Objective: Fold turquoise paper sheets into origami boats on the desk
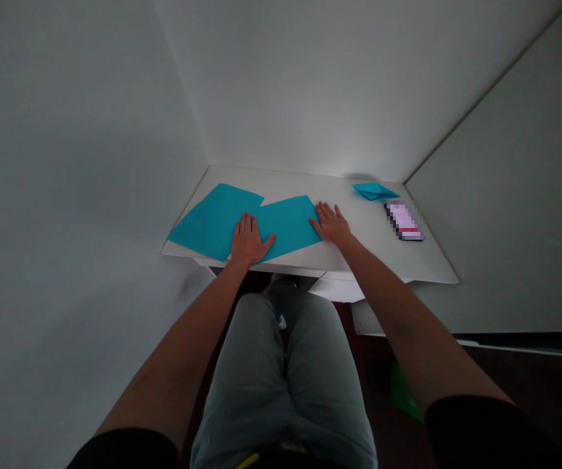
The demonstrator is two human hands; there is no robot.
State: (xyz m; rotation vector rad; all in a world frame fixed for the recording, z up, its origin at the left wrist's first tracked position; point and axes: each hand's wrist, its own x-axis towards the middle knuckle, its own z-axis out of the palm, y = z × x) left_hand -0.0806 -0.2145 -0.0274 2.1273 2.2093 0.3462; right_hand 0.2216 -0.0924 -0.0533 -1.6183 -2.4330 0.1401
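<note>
Two blue sheets of paper lie side by side on the white desk. My left hand (249, 241) rests flat where they meet, its thumb over the right blue sheet (288, 225) and its fingers near the edge of the left blue sheet (215, 221). At the right edge of the right sheet lies my right hand (331, 223), palm down with fingers spread, touching the paper. Neither hand grips anything. Farther back on the right sits a folded blue paper shape (373, 191) with pointed ends.
The white desk (353, 254) is bounded by walls at the left, back and right. Near its right end lies a phone (406, 221) with a blurred screen. Below the front edge are a white drawer (338, 288) and, on the floor at right, a green object (404, 394).
</note>
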